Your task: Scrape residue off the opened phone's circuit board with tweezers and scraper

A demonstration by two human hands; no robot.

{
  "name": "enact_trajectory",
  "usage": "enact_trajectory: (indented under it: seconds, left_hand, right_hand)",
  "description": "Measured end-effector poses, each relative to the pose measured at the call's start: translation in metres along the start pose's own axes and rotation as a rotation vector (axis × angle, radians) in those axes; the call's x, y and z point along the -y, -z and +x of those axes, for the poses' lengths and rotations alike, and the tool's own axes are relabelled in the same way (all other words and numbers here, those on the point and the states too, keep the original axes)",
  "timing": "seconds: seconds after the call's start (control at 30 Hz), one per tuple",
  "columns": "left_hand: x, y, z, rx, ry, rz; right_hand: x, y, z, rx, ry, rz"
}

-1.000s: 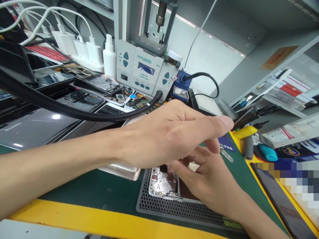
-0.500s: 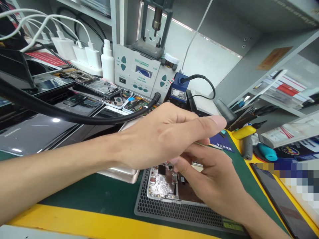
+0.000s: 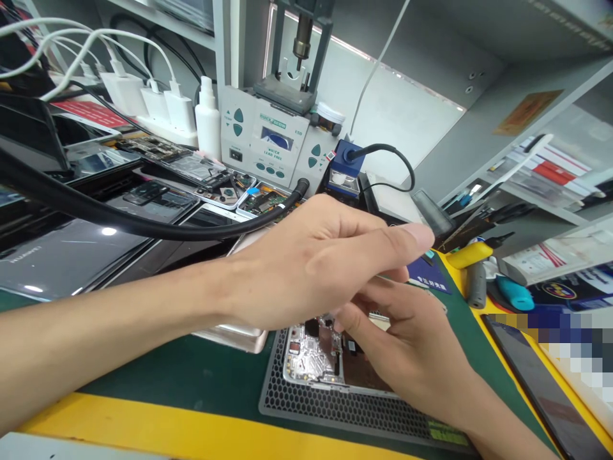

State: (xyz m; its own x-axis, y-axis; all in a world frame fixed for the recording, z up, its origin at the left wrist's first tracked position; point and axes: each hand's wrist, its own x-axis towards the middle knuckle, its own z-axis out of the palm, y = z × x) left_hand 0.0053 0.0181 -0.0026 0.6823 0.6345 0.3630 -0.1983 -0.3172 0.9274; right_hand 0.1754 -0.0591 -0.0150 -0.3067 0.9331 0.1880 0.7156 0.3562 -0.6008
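My left hand (image 3: 330,262) reaches across the middle, with its back toward me. Its thumb lies along the curled fingers; whatever they may grip is hidden. Just below it, my right hand (image 3: 402,338) is closed, thumb and fingertips drawn together at the left hand's underside. The left hand covers those tips, so what they pinch cannot be made out. Beneath both hands lies an opened phone (image 3: 313,354), its silvery inner frame and brown area partly covered by my right hand. The phone rests on a grey honeycomb pad (image 3: 306,402).
A grey soldering station (image 3: 268,140) stands behind, with a thick black hose (image 3: 143,220) arching across the left. Several phones, including a dark one (image 3: 71,249), lie left. A white spray bottle (image 3: 207,121) stands behind them. At right are a yellow tool (image 3: 469,254) and a black phone (image 3: 531,383).
Both hands stay almost in place. My left fingertips have moved slightly right and down, and the thin strip beyond the hands no longer shows the same way.
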Motion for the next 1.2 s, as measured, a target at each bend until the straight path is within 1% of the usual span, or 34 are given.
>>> enact_trajectory:
  seconds: [0.1, 0.23, 0.43, 0.5, 0.63, 0.73, 0.8, 1.0, 1.1, 1.2]
  left_hand:
    - [0.002, 0.001, -0.001, 0.002, -0.006, -0.012]
    - [0.002, 0.001, -0.003, -0.008, 0.033, -0.097]
    - [-0.001, 0.0, -0.004, -0.041, 0.065, -0.18]
    - [-0.002, 0.0, -0.004, -0.065, 0.045, -0.164]
    - [-0.006, 0.0, -0.005, -0.109, -0.045, -0.107]
    - [-0.011, -0.002, -0.008, -0.142, -0.13, -0.044]
    - [-0.012, -0.005, -0.01, -0.173, -0.158, 0.005]
    - [-0.012, -0.01, -0.017, -0.242, -0.179, 0.107]
    - [-0.01, -0.01, -0.017, -0.291, -0.187, 0.086]
    - [-0.007, -0.008, -0.016, -0.302, -0.18, 0.065]
  right_hand:
    - [0.001, 0.0, 0.0, 0.009, -0.024, 0.016]
    - [0.0, 0.0, -0.002, -0.016, -0.019, 0.061]
    - [0.001, 0.0, -0.004, -0.12, -0.01, 0.152]
    - [0.001, 0.0, -0.004, -0.142, 0.002, 0.173]
    - [0.001, -0.001, -0.003, -0.184, -0.007, 0.192]
    - [0.0, -0.001, -0.002, -0.193, 0.0, 0.198]
    - [0.0, -0.001, -0.002, -0.196, 0.005, 0.175]
    - [0.003, 0.0, -0.002, -0.204, 0.008, 0.131]
    - [0.007, -0.001, 0.006, -0.219, 0.018, 0.084]
    - [0.012, -0.002, 0.015, -0.221, 0.026, 0.056]
